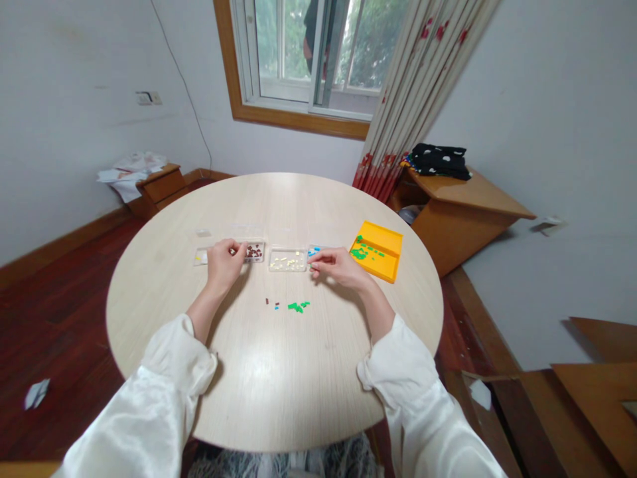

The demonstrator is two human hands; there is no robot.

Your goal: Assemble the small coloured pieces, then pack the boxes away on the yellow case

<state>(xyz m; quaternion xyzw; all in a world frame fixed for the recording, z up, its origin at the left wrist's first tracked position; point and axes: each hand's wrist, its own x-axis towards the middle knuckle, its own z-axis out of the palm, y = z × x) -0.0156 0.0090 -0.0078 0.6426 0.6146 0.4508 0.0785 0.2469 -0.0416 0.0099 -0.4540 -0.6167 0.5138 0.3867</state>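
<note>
The left hand rests on the bench, fingers curled against the left end of the red box. Whether its grip is clamped on the box wall or only touching it cannot be told. The right hand lies palm down with its fingertips drawn together at the near edge of the blue box. Anything between them is too small to see.

Three small clear plastic boxes stand in a row between the hands, each rectangular with its long axis running left to right. The red box holds dark red bits, the middle box holds pale yellow ones, and the blue box holds blue ones. The yellow tray sits just right of the right hand. It is flat, shallow-walled and turned at a slant, with green bits scattered in its left half.

Near the middle of the bench, closer to the person, lie loose bits: a small green cluster, two dark red and one blue. Left of the left hand lies a clear lid with a yellow speck on it, and a second clear lid lies just beyond.

The bench is round, with a pale, smooth wood grain. Both sleeves are white and glossy.
</note>
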